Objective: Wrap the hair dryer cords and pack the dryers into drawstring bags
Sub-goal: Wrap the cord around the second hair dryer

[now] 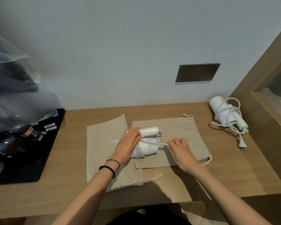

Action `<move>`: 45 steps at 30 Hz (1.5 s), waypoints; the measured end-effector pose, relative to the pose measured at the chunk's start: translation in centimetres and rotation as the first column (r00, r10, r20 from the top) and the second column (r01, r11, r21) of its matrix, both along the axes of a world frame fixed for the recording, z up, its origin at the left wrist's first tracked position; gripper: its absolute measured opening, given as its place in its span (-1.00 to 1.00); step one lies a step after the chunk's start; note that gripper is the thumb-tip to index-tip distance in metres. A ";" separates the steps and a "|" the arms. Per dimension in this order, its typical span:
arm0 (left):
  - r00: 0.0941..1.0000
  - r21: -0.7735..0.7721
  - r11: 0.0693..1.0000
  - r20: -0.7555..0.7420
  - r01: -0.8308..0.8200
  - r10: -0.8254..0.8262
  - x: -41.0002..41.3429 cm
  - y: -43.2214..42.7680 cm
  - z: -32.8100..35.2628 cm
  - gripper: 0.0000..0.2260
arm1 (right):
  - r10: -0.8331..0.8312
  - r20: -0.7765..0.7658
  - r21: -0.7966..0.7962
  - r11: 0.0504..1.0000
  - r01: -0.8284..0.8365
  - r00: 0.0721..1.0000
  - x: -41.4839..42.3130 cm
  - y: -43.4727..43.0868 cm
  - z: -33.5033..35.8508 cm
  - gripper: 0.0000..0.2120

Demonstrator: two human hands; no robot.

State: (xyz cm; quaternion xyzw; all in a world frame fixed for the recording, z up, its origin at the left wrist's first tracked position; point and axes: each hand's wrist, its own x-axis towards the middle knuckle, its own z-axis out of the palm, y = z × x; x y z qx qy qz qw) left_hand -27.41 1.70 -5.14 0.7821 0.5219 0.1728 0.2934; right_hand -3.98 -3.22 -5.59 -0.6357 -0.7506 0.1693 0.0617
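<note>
Two bare forearms reach in from the bottom edge over a light wooden desk (71, 159). On it lie 2 flat beige fabric drawstring bags, left bag (101, 143) & right bag (185, 132), overlapping. White plastic hair dryer (150, 147) lies on the right bag, w/ thin white cord (154, 143) partly coiled round it. Left hand (130, 138) grips the dryer; right hand (179, 149) pinches the cord taut. Second white dryer (224, 114) sits far right, loosely wound, white plug (242, 145) on the desk. Step seems to be cord wrapping; next probably needs the end tucked, then a bag opened.

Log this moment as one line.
step: cord wrap | left hand: holds dryer | right hand: pinches cord | second dryer: unbagged
</note>
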 end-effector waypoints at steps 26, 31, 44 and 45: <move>0.996 0.050 0.998 -0.088 0.027 -0.023 2.5 -2.3 0.6 -0.71 | -0.404 -0.467 -0.322 0.906 0.275 0.787 0.0 1.7 -2.0 -0.43; 0.998 0.111 0.992 0.009 -0.066 0.066 1.2 -3.7 0.0 -0.59 | -0.500 -0.601 -0.486 0.848 0.212 0.624 -1.0 4.3 -2.7 -0.65; 0.961 0.177 0.958 0.200 -0.227 0.191 -0.1 -4.2 -1.6 -0.70 | -0.416 -0.672 -0.367 0.906 0.213 0.612 -4.6 4.3 -3.4 -0.73; 0.954 0.180 0.952 0.220 -0.246 0.205 -0.1 -4.1 -1.7 -0.72 | -0.430 -0.682 -0.360 0.902 0.240 0.591 -4.9 4.0 -3.0 -0.75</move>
